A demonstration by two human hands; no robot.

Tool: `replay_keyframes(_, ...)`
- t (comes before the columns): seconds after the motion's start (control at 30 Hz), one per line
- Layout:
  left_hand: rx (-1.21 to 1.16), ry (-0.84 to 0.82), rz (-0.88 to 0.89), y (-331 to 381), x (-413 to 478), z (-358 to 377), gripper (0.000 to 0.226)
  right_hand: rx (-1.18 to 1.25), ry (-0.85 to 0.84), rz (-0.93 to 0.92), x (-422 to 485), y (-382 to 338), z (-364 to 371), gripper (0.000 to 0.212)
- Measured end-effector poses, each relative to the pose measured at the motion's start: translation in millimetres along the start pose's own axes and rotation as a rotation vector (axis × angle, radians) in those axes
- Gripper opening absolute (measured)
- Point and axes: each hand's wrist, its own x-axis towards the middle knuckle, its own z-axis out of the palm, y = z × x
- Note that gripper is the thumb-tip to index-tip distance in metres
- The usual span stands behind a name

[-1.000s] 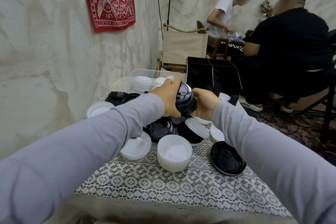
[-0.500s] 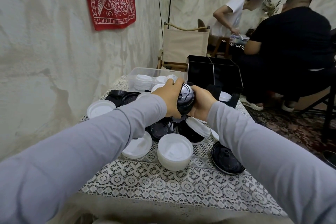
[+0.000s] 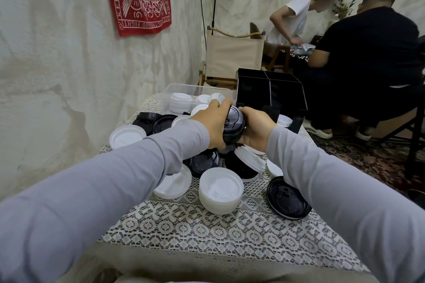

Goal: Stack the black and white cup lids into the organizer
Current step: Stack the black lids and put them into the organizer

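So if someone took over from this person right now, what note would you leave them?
Hands: left hand and right hand both grip one stack of black lids.
Things: the black organizer stands just beyond the hands. A clear bin holding white lids sits to its left. A white lid stack and a loose black lid lie on the lace tablecloth.
Done: one black stack gathered.
Left: put it in the organizer, then the rest.

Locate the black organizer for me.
In the head view, the black organizer stands at the far right of the table, beside the clear tub, just beyond the held black lids.
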Motion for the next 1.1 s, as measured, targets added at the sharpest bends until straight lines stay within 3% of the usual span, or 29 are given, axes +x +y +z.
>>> replay_keyframes(0.13, -0.05, -0.028, -0.032, -7.2, 5.0, 0.3, 0.094, -0.336, 0.004, -0.201, -6.9, -0.9, 0.3, 0.024)
replay_keyframes(0.27, -0.05, -0.063, -0.07, -11.1, 8.5, -2.8, 0.097, -0.802, -0.017, -0.451, -10.4, 0.9, -10.3, 0.059)
replay_keyframes(0.4, -0.064, -0.091, -0.052, -11.6, 14.2, -1.9, 0.103, -1.234, -0.159, -0.64, -13.6, -2.3, -23.0, 0.099)
replay_keyframes(0.5, -0.111, -0.101, -0.04, -7.6, 20.0, -5.4, 0.099, -1.617, -0.05, -0.742, -14.6, 0.6, -25.6, 0.112)
replay_keyframes(0.67, -0.115, -0.09, -0.006, 2.8, 31.6, -6.9, 0.098, -1.458, -0.025, -0.706, -14.2, -2.8, -27.6, 0.111)
replay_keyframes(0.87, -0.147, -0.099, 0.001, 12.2, 51.7, -6.2, 0.089, -1.453, 0.036, -0.623, -5.9, -13.5, -29.6, 0.105)
replay_keyframes(0.97, -0.18, -0.114, -0.012, 15.9, 63.9, -7.6, 0.085, -1.517, 0.07, -0.591, 4.5, -21.6, -34.3, 0.108)
replay_keyframes(1.1, -0.141, -0.105, -0.026, 16.5, 79.5, -8.5, 0.096, -1.696, 0.081, -0.513, 20.6, -41.0, -48.5, 0.119)
